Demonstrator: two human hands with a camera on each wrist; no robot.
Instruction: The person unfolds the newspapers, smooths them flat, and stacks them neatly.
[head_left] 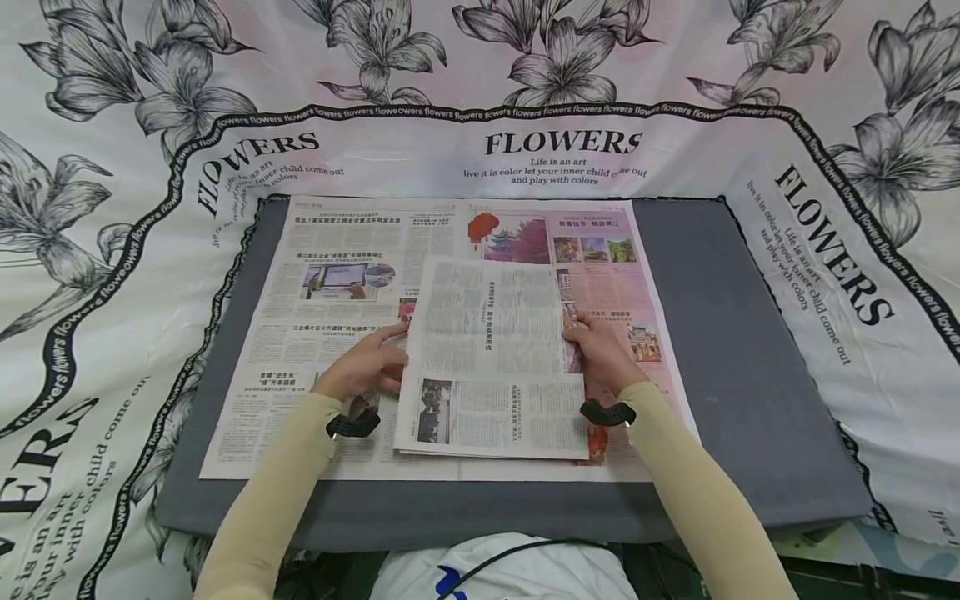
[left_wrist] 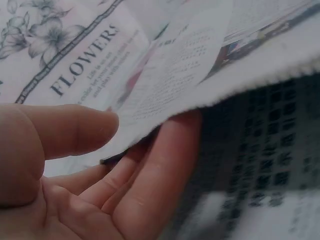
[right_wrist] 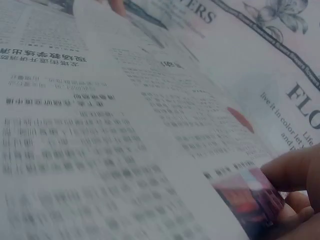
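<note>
A folded newspaper [head_left: 491, 358] lies over a larger spread newspaper sheet [head_left: 300, 358] in the head view. My left hand [head_left: 367, 364] holds its left edge. In the left wrist view, the left hand's fingers [left_wrist: 155, 170] reach under the paper's edge, with the thumb above. At the opposite edge, my right hand [head_left: 603, 350] pinches the folded newspaper. The right wrist view has the right hand [right_wrist: 295, 195] at a corner with a coloured picture, the thumb on top and fingertips curled beneath. The undersides of the fingers are partly hidden by the paper.
Beneath the papers is a dark grey board [head_left: 720, 333]. Around it spreads a white cloth [head_left: 405, 158] printed with flowers and lettering. A black cable [head_left: 517, 548] crosses the person's white clothing at the near edge.
</note>
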